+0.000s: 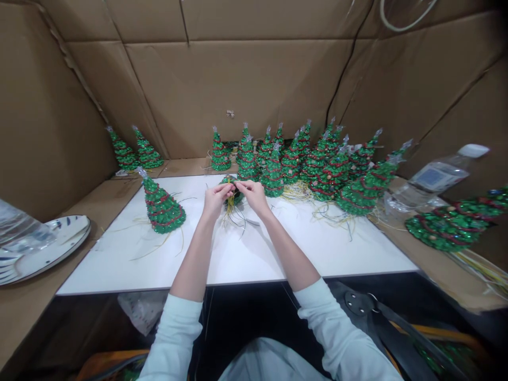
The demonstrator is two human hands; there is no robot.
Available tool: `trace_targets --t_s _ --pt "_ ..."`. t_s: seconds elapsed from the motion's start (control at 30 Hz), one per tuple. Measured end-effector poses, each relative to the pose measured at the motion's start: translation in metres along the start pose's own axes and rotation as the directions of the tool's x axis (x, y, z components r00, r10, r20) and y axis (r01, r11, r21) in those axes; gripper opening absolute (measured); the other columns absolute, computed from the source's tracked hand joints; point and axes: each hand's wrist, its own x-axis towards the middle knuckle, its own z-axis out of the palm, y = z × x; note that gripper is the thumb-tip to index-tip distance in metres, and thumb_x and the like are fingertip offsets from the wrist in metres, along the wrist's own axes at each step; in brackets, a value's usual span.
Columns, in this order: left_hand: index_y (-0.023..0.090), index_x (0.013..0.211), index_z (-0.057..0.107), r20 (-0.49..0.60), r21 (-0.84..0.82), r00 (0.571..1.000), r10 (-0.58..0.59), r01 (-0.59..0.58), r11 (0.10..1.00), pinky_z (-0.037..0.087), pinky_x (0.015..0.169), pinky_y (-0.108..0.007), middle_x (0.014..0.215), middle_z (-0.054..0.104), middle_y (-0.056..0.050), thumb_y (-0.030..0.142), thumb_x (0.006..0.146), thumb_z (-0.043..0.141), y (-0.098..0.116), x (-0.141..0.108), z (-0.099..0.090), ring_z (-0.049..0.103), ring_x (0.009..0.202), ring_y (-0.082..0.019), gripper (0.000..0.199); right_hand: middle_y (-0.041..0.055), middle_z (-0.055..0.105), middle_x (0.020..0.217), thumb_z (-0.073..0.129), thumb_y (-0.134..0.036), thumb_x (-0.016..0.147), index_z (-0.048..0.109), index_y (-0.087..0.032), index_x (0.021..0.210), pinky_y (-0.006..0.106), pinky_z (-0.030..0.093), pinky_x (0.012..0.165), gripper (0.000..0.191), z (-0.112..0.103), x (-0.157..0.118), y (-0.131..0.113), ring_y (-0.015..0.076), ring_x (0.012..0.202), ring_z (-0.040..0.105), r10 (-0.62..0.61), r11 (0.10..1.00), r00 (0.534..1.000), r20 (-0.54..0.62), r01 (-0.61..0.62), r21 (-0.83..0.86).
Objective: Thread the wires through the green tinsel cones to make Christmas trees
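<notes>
At the middle of the white board (234, 259), both of my hands work close together over a small green tinsel Christmas tree (237, 198), which is mostly hidden behind them. Its lower end seems to face me, with thin yellow and dark wires (229, 207) trailing down onto the board. My left hand (217, 200) is closed in a pinch on these wires. Closed too, my right hand (254, 194) pinches at the same spot, fingertips nearly touching the left ones; its exact hold is too small to make out. To the left stands another tree (162, 207) with red garland and a silver star.
Several finished-looking trees (291, 161) crowd the back and right, with loose wires (297, 190) below. Two trees (137, 151) stand back left. A plate (73, 241) with a plastic bottle (24, 227) is at left, another bottle (440, 177) leans at right. Cardboard walls (254, 79) enclose the table.
</notes>
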Motion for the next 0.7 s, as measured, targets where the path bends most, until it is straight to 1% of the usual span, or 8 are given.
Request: trace_targets --t_s 0.1,0.2,0.23,0.3,0.37,0.5,0.6,0.7 --pt "0.011 0.072 0.067 -0.108 -0.098 0.994 0.004 -0.015 0.995 0.048 0.067 -0.022 0.075 0.066 -0.006 0.02 0.061 0.073 0.003 0.003 -0.004 0.057 0.06 -0.007 0.015 -0.0001 0.069 0.075 0.058 -0.026 0.074 0.072 -0.02 0.08 0.025 0.044 0.066 0.017 -0.007 -0.002 0.002 0.0125 0.065 0.058 0.021 0.996 0.996 0.082 -0.014 -0.092" --pt "0.013 0.073 0.065 -0.169 -0.171 0.985 0.033 -0.063 0.983 0.048 0.072 -0.022 0.078 0.065 -0.005 0.019 0.065 0.071 0.006 0.006 -0.005 0.059 0.068 -0.007 0.012 -0.0017 0.067 0.067 0.067 -0.018 0.063 0.071 -0.021 0.069 0.024 0.042 0.062 0.008 -0.012 -0.006 0.009 0.0112 0.058 0.055 0.043 0.959 0.976 0.213 0.02 -0.284" --pt "0.013 0.073 0.065 -0.176 -0.192 0.983 0.053 -0.087 0.978 0.048 0.073 -0.021 0.079 0.065 -0.005 0.02 0.065 0.071 0.007 0.006 -0.005 0.059 0.069 -0.007 0.012 -0.0019 0.067 0.067 0.07 -0.017 0.059 0.07 -0.021 0.069 0.024 0.042 0.061 0.011 -0.012 -0.007 0.012 0.0109 0.056 0.055 0.05 0.944 0.968 0.245 0.035 -0.329" --pt "0.014 0.072 0.064 -0.187 -0.226 0.978 0.096 -0.138 0.964 0.047 0.074 -0.02 0.078 0.064 -0.004 0.02 0.066 0.07 0.009 0.005 -0.003 0.059 0.068 -0.006 0.011 -0.0021 0.066 0.069 0.073 -0.017 0.055 0.07 -0.022 0.074 0.023 0.041 0.06 0.019 -0.01 -0.009 0.016 0.0107 0.057 0.055 0.047 0.931 0.96 0.276 0.059 -0.36" --pt "0.014 0.072 0.062 -0.207 -0.247 0.969 0.131 -0.181 0.952 0.047 0.074 -0.019 0.076 0.064 -0.003 0.02 0.067 0.07 0.011 0.004 -0.001 0.058 0.067 -0.005 0.011 -0.0022 0.066 0.072 0.073 -0.02 0.057 0.069 -0.022 0.08 0.023 0.042 0.06 0.023 -0.005 -0.012 0.017 0.0111 0.059 0.056 0.024 0.935 0.961 0.276 0.076 -0.347" --pt "0.014 0.071 0.061 -0.242 -0.254 0.958 0.154 -0.215 0.943 0.047 0.076 -0.019 0.076 0.063 -0.002 0.021 0.068 0.069 0.011 0.002 0.003 0.058 0.068 -0.005 0.011 -0.0012 0.068 0.074 0.064 -0.021 0.07 0.069 -0.023 0.075 0.026 0.043 0.067 0.007 0.007 -0.016 0.015 0.0127 0.064 0.057 -0.004 0.926 0.97 0.243 0.095 -0.365" --pt "0.015 0.071 0.059 -0.24 -0.258 0.956 0.167 -0.229 0.939 0.046 0.079 -0.02 0.077 0.063 -0.001 0.02 0.069 0.069 0.009 0.003 0.003 0.058 0.07 -0.005 0.011 -0.0004 0.068 0.079 0.059 -0.02 0.074 0.069 -0.024 0.074 0.028 0.043 0.071 0.011 0.01 -0.017 0.014 0.0136 0.067 0.057 -0.056 0.917 0.976 0.213 0.135 -0.374" --pt "0.015 0.071 0.058 -0.254 -0.256 0.948 0.191 -0.256 0.932 0.044 0.081 -0.021 0.078 0.062 -0.001 0.022 0.068 0.069 0.005 0.005 0.001 0.058 0.072 -0.006 0.013 0.0012 0.067 0.082 0.055 -0.021 0.077 0.068 -0.022 0.078 0.028 0.043 0.072 0.013 0.008 -0.017 0.015 0.0142 0.07 0.057 -0.113 0.929 0.985 0.129 0.15 -0.337"
